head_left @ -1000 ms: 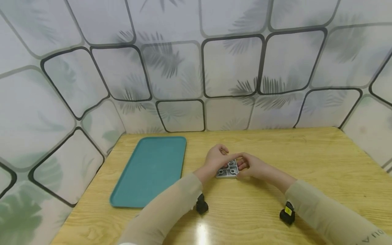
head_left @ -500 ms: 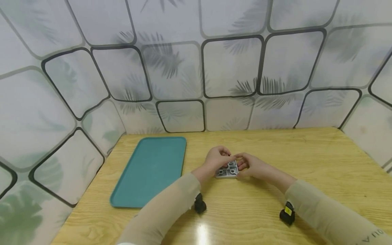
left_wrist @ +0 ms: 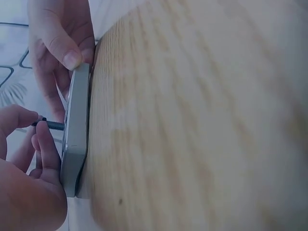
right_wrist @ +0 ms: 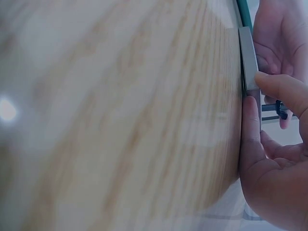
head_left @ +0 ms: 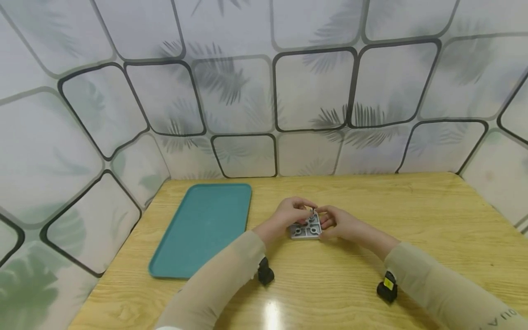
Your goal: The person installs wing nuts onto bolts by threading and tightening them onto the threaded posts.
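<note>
A square grey metal plate (head_left: 305, 232) with round bosses lies on the table between the two hands. My left hand (head_left: 289, 213) pinches a dark threaded bolt (left_wrist: 55, 125) by its outer end; the bolt stands upright from the plate's upper face near the far edge. With thumb and fingers my right hand (head_left: 341, 223) grips the plate at its right edge, the thumb on top, as the right wrist view shows at the plate's side (right_wrist: 249, 62). Whether the bolt is seated in a hole cannot be told.
A teal tray (head_left: 206, 229) lies on the left of the wooden table (head_left: 350, 293). Patterned fabric walls (head_left: 313, 91) stand behind the table and at both sides. Small black wrist devices hang under both forearms.
My left hand has shifted slightly left, its fingers changing position at the bolt, and more of the plate's far part shows. The right hand and the plate have hardly moved.
</note>
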The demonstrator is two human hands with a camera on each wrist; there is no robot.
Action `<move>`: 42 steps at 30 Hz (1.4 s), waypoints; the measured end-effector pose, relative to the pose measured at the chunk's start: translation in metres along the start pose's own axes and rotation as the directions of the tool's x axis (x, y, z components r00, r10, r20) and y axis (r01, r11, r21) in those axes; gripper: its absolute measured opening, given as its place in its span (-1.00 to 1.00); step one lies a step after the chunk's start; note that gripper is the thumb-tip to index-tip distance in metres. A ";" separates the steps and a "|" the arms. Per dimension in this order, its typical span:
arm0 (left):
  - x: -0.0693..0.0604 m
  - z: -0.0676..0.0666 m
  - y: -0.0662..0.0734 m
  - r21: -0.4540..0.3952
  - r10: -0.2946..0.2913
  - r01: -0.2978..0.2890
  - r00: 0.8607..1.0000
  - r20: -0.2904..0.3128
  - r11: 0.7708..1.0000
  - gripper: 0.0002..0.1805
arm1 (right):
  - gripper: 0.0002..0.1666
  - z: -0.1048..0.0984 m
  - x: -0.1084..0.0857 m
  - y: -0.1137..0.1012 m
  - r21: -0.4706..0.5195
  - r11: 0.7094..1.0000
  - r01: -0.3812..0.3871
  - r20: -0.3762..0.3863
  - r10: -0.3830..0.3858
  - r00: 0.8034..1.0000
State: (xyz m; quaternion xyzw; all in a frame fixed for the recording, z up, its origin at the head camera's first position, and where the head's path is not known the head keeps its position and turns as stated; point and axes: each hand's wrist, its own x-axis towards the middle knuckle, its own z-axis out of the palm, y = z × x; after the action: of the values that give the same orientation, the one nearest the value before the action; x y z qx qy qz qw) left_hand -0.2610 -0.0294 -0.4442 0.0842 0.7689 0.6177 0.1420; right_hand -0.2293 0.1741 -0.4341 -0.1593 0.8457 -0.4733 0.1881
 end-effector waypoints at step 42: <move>-0.011 0.017 0.004 0.208 0.054 -0.014 0.981 -0.188 0.978 -0.79 | 0.00 -0.001 -0.001 0.000 -0.032 0.999 0.011 0.010 -0.011 1.000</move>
State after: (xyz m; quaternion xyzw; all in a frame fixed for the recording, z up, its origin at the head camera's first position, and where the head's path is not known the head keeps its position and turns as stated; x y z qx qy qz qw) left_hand -0.2453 -0.0157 -0.4421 0.0514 0.8372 0.5424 0.0467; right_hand -0.2291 0.1750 -0.4341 -0.1692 0.8514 -0.4599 0.1871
